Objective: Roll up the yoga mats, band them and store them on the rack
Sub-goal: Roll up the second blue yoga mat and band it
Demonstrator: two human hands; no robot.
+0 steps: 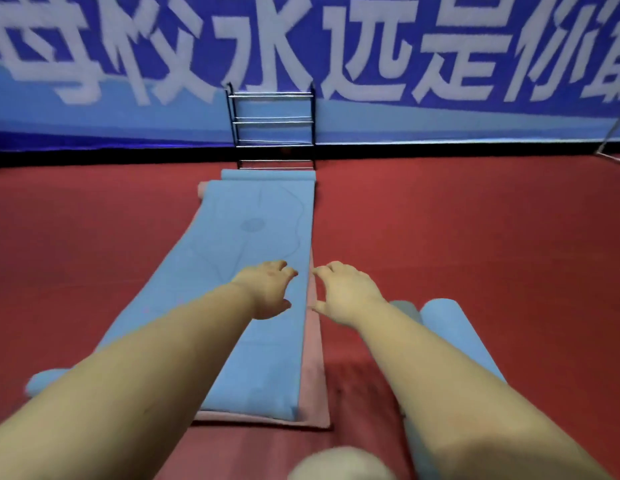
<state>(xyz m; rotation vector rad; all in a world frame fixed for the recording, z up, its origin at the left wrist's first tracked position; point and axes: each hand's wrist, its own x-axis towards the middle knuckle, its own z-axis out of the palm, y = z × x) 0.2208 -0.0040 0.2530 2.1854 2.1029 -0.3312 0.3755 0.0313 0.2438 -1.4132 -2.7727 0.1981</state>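
At frame centre, the left hand [269, 289] and right hand [343, 292] reach out, fingers loosely spread, holding nothing, above the unrolled blue mat [246, 271]; the rack [272, 123] stands beyond.

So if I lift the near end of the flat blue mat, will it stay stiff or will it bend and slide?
The blue mat probably flops: it lies flat and its far end already curls. It looks thin, so likely light. It rests on a pink mat, not the red floor, so it may slide across that when pushed.
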